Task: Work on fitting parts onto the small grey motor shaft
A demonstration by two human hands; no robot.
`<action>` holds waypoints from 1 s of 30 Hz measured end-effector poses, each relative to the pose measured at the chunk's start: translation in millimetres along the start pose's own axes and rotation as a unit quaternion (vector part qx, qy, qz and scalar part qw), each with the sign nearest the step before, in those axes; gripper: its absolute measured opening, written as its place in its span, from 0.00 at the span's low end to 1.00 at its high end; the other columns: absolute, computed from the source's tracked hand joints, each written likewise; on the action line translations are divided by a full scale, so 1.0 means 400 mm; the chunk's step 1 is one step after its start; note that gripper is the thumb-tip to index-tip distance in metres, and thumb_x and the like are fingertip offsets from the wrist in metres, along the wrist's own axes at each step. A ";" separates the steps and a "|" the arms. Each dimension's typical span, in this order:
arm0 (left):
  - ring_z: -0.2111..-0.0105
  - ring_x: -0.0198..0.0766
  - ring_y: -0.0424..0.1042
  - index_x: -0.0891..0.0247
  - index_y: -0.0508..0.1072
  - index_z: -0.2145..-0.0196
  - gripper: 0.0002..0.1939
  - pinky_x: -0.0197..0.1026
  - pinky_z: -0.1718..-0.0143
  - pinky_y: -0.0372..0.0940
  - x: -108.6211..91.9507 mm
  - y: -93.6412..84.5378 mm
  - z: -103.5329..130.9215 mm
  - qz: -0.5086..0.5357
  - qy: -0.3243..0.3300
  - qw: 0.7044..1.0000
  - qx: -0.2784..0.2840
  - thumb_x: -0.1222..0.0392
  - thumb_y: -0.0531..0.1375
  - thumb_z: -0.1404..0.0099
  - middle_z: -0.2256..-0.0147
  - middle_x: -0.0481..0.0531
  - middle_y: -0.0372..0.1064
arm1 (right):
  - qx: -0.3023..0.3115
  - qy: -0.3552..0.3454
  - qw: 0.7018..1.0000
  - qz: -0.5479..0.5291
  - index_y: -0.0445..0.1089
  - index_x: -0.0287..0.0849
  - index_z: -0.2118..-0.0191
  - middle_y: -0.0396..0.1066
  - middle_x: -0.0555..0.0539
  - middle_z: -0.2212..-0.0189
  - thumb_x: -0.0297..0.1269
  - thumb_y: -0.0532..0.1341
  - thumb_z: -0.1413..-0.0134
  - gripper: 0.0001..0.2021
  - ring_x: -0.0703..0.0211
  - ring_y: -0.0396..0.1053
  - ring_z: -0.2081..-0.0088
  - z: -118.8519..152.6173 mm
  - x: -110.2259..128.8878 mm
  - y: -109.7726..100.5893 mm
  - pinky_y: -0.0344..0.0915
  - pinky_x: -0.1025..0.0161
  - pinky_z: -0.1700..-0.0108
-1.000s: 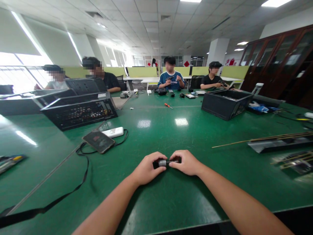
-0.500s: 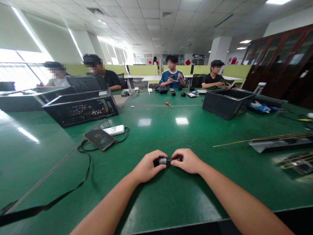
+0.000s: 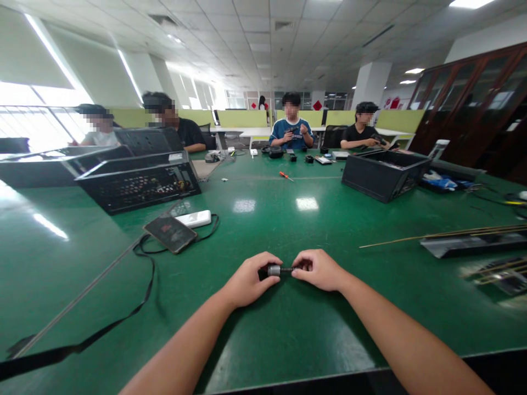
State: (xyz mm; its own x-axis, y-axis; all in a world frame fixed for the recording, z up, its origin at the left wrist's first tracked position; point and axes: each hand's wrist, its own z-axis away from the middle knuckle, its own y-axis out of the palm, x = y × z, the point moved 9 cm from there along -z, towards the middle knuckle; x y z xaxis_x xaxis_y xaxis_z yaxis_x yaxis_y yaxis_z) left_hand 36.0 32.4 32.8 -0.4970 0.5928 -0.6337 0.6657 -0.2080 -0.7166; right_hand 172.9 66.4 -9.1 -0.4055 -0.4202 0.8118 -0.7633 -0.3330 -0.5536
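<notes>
Close to the table's near side, both hands are at a small silver cylinder with a thin dark, ridged rod, which looks like a small motor with a shaft. My left hand is closed around the cylinder, thumb below and fingers above, hiding its left end. On the other side, my right hand pinches the rod between thumb and fingertips, which cover its right end. The piece lies level, just above or on the green table; I cannot tell whether it touches.
To the left lie a dark flat case, a white device and a black strap. Black computer cases stand left and right. An orange screwdriver lies farther back. Thin brass rods are at right. Several people sit opposite.
My right hand has slid slightly to the right along the rod, so more of the rod shows between my hands. My left hand stays in place around the cylinder.
</notes>
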 end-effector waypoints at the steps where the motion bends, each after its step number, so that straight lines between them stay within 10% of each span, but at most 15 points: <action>1: 0.60 0.40 0.68 0.61 0.70 0.56 0.12 0.43 0.56 0.63 0.000 0.000 0.000 0.000 0.000 1.000 0.000 0.64 0.60 0.38 0.60 0.52 0.69 | 0.001 0.000 1.000 -0.001 0.74 0.39 0.66 0.70 0.51 0.77 0.37 0.65 0.53 0.08 0.65 0.64 0.76 0.000 0.000 0.000 0.58 0.69 0.74; 30: 0.61 0.40 0.68 0.61 0.70 0.55 0.14 0.43 0.57 0.63 0.015 0.004 0.015 0.001 -0.011 1.000 -0.014 0.63 0.61 0.40 0.60 0.53 0.69 | 0.017 0.007 1.000 0.013 0.74 0.39 0.66 0.69 0.50 0.77 0.38 0.63 0.51 0.08 0.64 0.64 0.76 0.009 0.000 0.002 0.58 0.68 0.74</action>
State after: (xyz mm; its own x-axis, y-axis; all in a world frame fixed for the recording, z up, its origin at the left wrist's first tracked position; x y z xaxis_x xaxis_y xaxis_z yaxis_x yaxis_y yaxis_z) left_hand 30.6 31.1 26.2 -0.5072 0.5756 -0.6415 0.6818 -0.1873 -0.7072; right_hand 174.0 62.9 -10.1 -0.4313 -0.4177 0.7997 -0.7349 -0.3516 -0.5799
